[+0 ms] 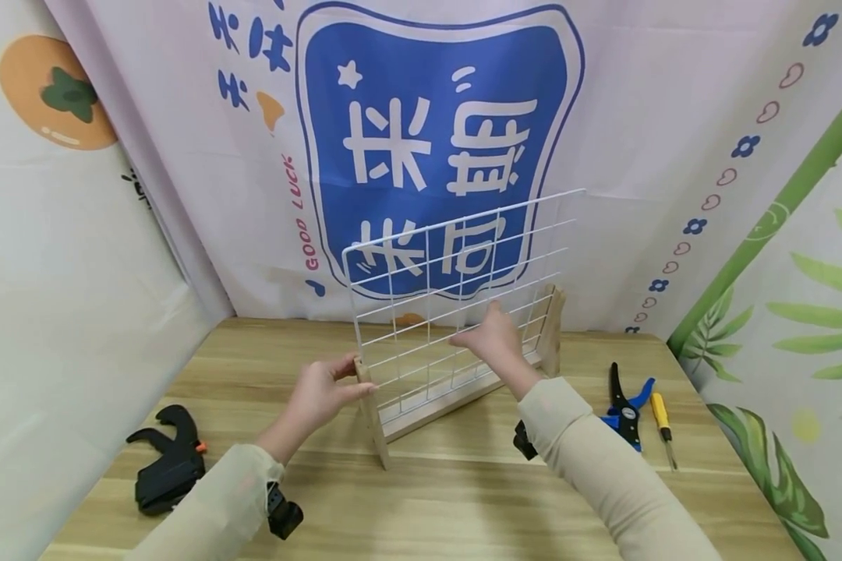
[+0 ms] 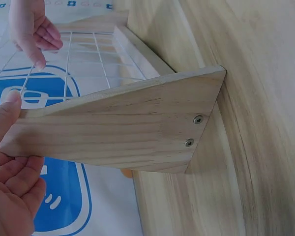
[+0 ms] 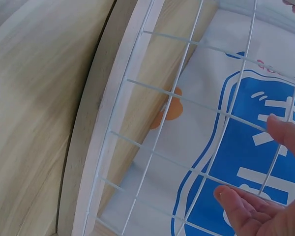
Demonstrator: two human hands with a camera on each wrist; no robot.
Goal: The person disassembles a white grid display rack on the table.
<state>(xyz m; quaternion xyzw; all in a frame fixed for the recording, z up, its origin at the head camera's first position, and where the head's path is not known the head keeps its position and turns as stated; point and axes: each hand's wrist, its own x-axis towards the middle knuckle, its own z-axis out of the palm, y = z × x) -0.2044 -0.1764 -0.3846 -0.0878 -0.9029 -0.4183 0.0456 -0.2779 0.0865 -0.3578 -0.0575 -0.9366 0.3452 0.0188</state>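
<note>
Head view: left hand [image 1: 323,387] is pinching the left side post [image 1: 374,421], wooden, between thumb and fingers. Right hand [image 1: 497,336] is hovering at the white wire grid [image 1: 428,298], thumb and forefinger standing apart; cannot tell whether it is touching wire. Grid is standing between that post and the right side post [image 1: 553,331], its lower edge running along the wooden crossbar [image 1: 456,399], above the counter [image 1: 456,499]. Step, by judgement: steadying the post while adjusting the grid. Next move is probably calling for a firm left hold and light, even pressure.
</note>
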